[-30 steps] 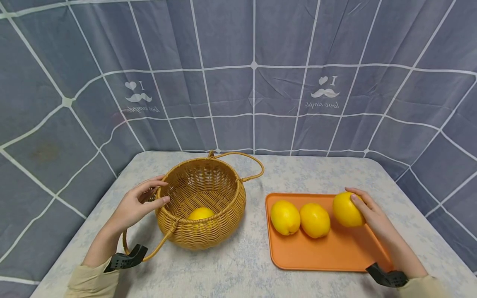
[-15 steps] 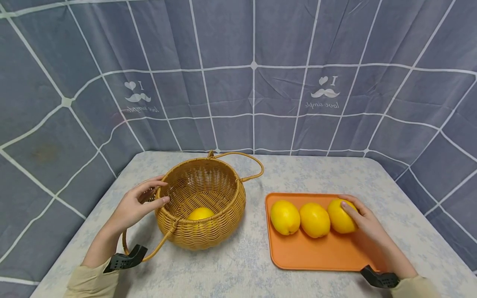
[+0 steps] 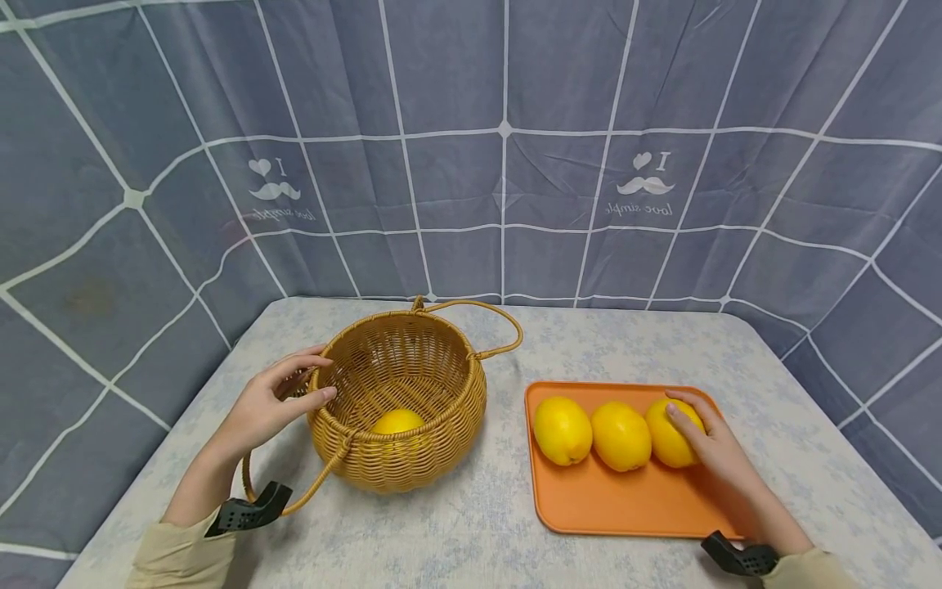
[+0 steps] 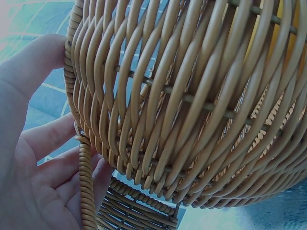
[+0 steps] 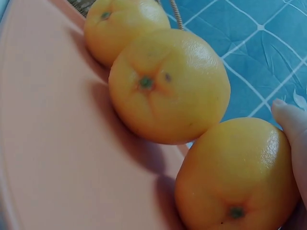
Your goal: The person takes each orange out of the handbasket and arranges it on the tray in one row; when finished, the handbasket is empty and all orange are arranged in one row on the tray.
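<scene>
My left hand (image 3: 268, 405) holds the rim of a round wicker basket (image 3: 412, 462), thumb and fingers around its left side. The left wrist view shows the thumb at the rim and the basket's woven wall (image 4: 158, 100) close up. Inside the basket lies one yellow lemon (image 3: 397, 421). On an orange tray (image 3: 611, 503), my right hand (image 3: 721, 450) grips the rightmost lemon (image 3: 666, 438) from its right side. Two more lemons sit to its left, a middle lemon (image 3: 621, 438) and a left lemon (image 3: 562, 431). In the right wrist view, the held lemon (image 5: 235, 172) sits right beside the middle one.
Both basket handles hang outward, the right handle (image 3: 508, 327) over the table and the left handle (image 3: 312, 491) near the left wrist. A pale patterned cloth (image 3: 478, 532) covers the table. Behind stands a grey-blue checked curtain (image 3: 456, 180).
My right hand has lowered the held lemon onto the tray and shifted it left, up beside the middle lemon. The left hand and basket have stayed in place.
</scene>
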Available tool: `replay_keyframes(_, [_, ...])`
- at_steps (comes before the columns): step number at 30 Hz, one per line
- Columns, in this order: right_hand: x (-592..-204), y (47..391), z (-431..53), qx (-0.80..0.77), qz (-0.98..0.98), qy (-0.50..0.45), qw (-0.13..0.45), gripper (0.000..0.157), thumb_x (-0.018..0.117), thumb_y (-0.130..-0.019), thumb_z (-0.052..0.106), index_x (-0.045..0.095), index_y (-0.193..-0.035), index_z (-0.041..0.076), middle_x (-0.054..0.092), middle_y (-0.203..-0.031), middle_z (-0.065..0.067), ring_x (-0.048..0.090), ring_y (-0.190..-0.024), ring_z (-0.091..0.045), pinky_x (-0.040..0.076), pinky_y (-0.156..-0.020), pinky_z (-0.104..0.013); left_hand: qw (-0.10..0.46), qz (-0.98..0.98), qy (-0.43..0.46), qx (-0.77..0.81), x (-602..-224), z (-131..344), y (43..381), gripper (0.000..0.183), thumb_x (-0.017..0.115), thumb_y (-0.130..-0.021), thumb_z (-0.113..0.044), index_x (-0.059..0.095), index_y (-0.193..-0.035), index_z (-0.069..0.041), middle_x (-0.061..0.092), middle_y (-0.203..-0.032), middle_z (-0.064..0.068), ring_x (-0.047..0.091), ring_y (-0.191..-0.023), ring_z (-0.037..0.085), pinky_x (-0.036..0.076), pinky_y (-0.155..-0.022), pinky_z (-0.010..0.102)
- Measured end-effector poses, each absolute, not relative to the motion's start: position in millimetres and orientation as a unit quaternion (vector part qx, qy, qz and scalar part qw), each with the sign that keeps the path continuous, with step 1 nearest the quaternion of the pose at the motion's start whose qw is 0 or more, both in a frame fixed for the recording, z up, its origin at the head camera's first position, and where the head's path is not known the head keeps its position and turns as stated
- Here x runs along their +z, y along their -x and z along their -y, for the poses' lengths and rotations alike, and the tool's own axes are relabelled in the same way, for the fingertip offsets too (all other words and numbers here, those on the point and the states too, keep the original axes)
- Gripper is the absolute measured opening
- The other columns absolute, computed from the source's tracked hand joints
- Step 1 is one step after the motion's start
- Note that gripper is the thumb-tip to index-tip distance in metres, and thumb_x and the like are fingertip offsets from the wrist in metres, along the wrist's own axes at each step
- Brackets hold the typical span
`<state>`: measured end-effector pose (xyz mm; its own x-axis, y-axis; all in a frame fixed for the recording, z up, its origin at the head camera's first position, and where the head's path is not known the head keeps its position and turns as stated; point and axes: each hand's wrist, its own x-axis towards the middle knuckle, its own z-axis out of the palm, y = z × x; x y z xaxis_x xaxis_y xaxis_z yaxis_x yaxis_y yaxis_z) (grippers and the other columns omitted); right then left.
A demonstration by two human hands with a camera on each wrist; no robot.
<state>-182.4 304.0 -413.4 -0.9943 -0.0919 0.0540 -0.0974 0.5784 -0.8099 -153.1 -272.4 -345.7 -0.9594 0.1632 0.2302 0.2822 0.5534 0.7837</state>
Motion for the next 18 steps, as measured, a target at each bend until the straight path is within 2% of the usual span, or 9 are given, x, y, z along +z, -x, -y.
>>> replay_keyframes(9, [-413.1, 179.5, -299.8, 0.385, 0.922, -0.041, 0.011, 0.063, 0.051, -0.095, 0.043, 0.031, -0.143, 0.008, 0.038, -0.131, -0.024, 0.047, -0.105, -0.038, 0.044, -0.083, -0.051, 0.068, 0.879, 0.122, -0.457, -345.8, 272.1, 153.2, 0.039, 0.066, -0.090, -0.027, 0.057, -0.124, -0.010, 0.037, -0.146, 0.004, 0.037, -0.130, 0.030, 0.032, -0.092, 0.003])
replay_keyframes(15, [-411.5, 177.6, -299.6, 0.367, 0.927, -0.064, 0.031, 0.060, 0.056, -0.094, 0.039, 0.036, -0.141, 0.008, 0.041, -0.129, -0.021, 0.049, -0.099, -0.035, 0.047, -0.076, -0.043, 0.071, 0.879, 0.126, -0.455, -345.9, 272.1, 153.8, 0.037, 0.066, -0.089, -0.026, 0.058, -0.123, -0.013, 0.038, -0.146, 0.004, 0.036, -0.130, 0.030, 0.031, -0.092, 0.003])
replay_keyframes(18, [-410.5, 177.0, -299.6, 0.357, 0.931, -0.068, 0.033, 0.061, 0.057, -0.093, 0.039, 0.036, -0.141, 0.008, 0.041, -0.130, -0.021, 0.050, -0.099, -0.035, 0.047, -0.075, -0.042, 0.072, 0.877, 0.128, -0.457, -345.9, 272.1, 153.7, 0.037, 0.066, -0.090, -0.025, 0.058, -0.123, -0.013, 0.038, -0.146, 0.005, 0.037, -0.130, 0.030, 0.031, -0.092, 0.003])
